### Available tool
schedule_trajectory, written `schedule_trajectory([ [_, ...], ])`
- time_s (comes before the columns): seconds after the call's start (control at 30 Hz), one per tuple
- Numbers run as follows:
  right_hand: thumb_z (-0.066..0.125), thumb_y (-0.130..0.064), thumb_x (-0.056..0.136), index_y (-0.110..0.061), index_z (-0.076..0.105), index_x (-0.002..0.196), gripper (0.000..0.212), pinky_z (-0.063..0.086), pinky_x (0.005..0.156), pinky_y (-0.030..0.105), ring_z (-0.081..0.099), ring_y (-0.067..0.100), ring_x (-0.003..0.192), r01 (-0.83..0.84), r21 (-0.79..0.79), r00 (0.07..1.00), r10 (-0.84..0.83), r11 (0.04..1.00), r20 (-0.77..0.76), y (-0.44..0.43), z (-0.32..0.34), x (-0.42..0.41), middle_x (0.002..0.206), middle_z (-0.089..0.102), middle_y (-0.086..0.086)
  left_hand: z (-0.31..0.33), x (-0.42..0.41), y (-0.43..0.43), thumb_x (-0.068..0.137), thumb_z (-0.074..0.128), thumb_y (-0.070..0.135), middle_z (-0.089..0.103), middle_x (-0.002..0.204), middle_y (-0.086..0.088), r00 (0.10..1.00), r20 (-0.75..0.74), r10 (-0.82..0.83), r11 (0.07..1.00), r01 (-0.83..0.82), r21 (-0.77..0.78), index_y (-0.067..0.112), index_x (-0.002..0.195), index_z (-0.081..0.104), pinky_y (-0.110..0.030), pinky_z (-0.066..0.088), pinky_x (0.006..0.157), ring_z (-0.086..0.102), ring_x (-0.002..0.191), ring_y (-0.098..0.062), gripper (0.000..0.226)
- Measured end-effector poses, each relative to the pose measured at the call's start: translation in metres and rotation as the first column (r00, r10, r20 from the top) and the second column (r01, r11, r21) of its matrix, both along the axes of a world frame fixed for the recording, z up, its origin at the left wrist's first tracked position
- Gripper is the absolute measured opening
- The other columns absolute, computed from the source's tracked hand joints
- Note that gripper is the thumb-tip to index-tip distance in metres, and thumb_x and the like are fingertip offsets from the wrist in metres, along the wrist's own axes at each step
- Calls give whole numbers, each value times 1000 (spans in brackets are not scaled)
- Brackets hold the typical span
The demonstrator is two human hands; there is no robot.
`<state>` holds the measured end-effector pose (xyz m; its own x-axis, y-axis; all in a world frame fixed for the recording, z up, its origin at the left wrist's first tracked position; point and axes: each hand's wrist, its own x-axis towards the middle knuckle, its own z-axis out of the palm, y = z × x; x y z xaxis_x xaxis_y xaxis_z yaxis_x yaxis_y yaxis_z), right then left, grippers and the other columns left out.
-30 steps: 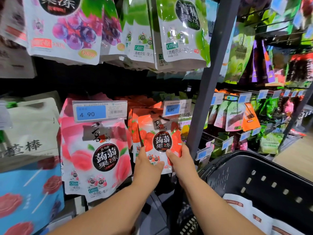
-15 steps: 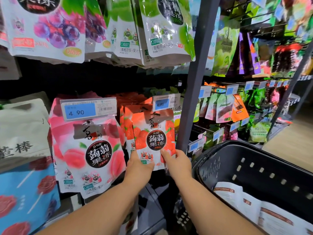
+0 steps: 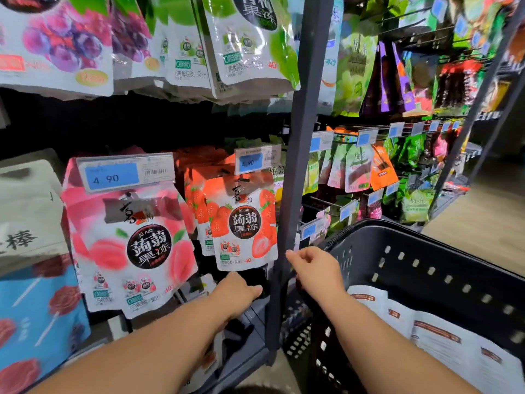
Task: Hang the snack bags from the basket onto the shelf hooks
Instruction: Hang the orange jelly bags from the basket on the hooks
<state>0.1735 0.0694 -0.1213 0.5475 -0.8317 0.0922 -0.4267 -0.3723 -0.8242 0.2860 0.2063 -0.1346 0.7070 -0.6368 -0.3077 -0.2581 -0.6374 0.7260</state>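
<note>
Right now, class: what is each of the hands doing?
Left hand: open, holding nothing, just below the strawberry bag.
Right hand: open, loosely curled, holding nothing.

Both forearms bare, extended fwd, converging; L hand (image 3: 239,291) lower, back up, fingers loosely curled, nothing held; R hand (image 3: 316,269) slightly higher, knuckles up, fingers loosely bent, nothing held; hands apart.

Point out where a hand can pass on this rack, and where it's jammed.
Open: the dark band between the upper row of white fruit-jelly pouches and the blue price tags below; also above the white bags lying in the black perforated plastic basket. Crowded: the red strawberry jelly pouches stacked close beside the pink peach pouch.
</note>
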Motion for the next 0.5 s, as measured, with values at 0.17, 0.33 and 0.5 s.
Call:
schedule_trajectory([
  [0.17, 62, -45, 91, -25, 62, 75, 26, 50, 76, 34, 61, 19, 81, 8, -126, 988, -27, 992, -151, -31, 6, -45, 75, 64, -8, 6, -25, -24, 96, 58, 34, 39, 71, -2, 992, 66, -111, 991, 116, -65, 22, 72, 36, -30, 25, 52, 35, 55, -16, 35],
  [0.33, 63, -41, 94, -24, 57, 69, 31, 48, 71, 26, 60, 17, 75, -188, 45, 901, 191, 981, -390, -52, -2, -97, 73, 61, -5, 8, -51, -55, 95, 59, 38, 57, 100, -6, 961, 189, -203, 967, 226, -114, 9, 119, 47, -30, 39, 74, 55, 90, -22, 39],
  [0.5, 29, -81, 79, -39, 62, 98, 57, 36, 111, 34, 56, 13, 122, -331, 187, 734, 377, 925, -565, -57, -18, -129, 117, 63, -13, 8, -72, -78, 93, 62, 40, 53, 114, -7, 907, 329, -264, 950, 304, -75, 12, 118, 51, -37, 46, 93, 54, 106, -28, 39],
])
